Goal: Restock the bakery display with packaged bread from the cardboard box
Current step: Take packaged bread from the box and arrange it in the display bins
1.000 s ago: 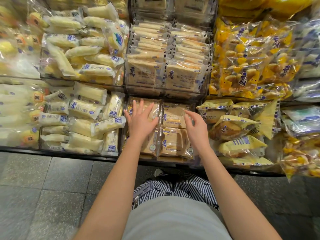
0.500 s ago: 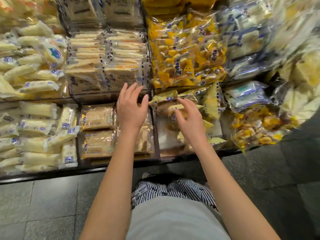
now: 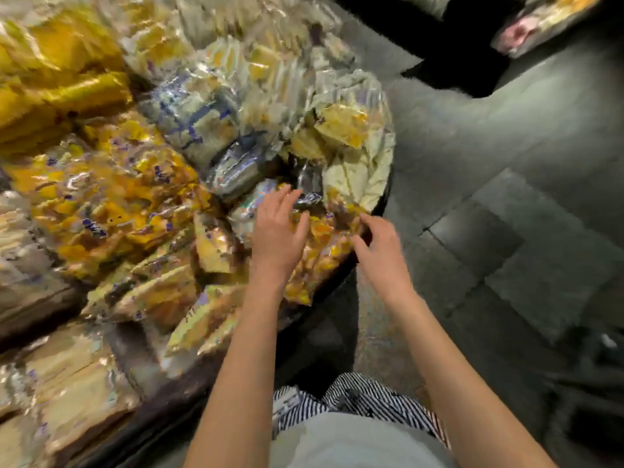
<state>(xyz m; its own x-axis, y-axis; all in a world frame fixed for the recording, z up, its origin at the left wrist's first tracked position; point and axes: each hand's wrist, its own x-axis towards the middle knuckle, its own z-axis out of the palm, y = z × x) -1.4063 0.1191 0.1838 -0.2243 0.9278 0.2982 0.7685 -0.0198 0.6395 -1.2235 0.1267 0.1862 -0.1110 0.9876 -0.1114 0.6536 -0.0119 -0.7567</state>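
Blurred view down onto a bakery display [image 3: 182,396] heaped with packaged bread [image 3: 111,197], too smeared to count, its labels unreadable. The left hand [image 3: 277,231] is over yellow packets [image 3: 324,255] at the display's right end, fingers straight and spread. The right hand [image 3: 381,248], fingers loosely curled and holding nothing, is beside the rim. Grey floor tiles [image 3: 506,163] lie to the right.

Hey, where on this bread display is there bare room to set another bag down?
None shows: bags overlap right up to the display rim, most crowded at the yellow bags between the left hand and right hand. The only bare surface is the tiled floor beyond the rim, right of the right hand. Blur may hide small gaps.
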